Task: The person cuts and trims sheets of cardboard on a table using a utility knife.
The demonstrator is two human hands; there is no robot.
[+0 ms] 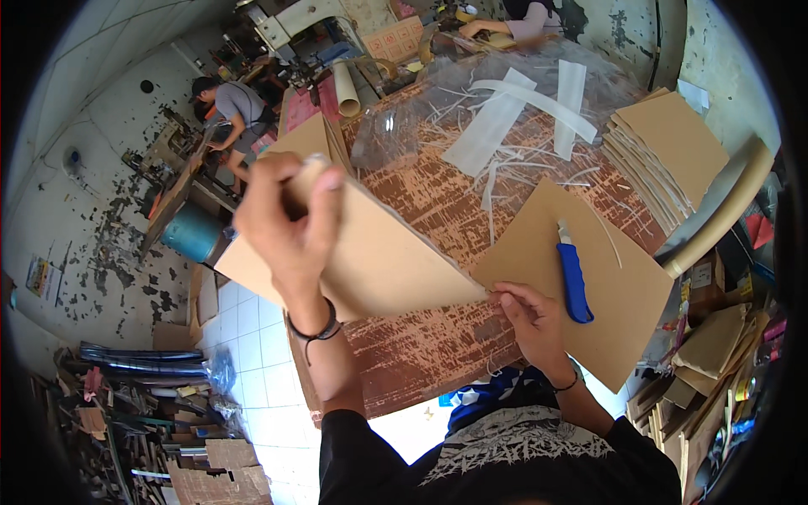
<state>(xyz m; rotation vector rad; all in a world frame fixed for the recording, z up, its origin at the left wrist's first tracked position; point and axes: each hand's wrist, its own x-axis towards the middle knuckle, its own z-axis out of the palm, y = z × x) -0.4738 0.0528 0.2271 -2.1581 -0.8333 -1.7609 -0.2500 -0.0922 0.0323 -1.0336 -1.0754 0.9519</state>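
Over a scarred worktable (438, 202), a person lifts a tan cardboard sheet (379, 257) by two corners. Raised near its upper end, the left hand (290, 219) has its fingers curled over the edge, thumb pressed on the near face, pinching the board. At the sheet's low right corner, the right hand (526, 316) nips the tip between closed fingertips. The sheet slants from upper left down to lower right, clear of the table along most of its length.

Just right of that corner, a second cardboard sheet (623, 311) lies flat, with a blue utility knife (574, 282) resting on it, untouched. Farther back, white strips (505, 118) and thin offcuts (497, 189) are scattered on the table, partly under clear plastic film (421, 109). Stacked cardboard sheets (665, 156) sit at the far right corner, beside a long cardboard tube (724, 219) along the table's right edge.

Beyond the far left corner, another person (236, 109) bends over a bench, near a blue drum (192, 234). A further person's arm (505, 27) shows at the top. Scrap board and rolls (151, 396) litter the tiled floor at lower left.
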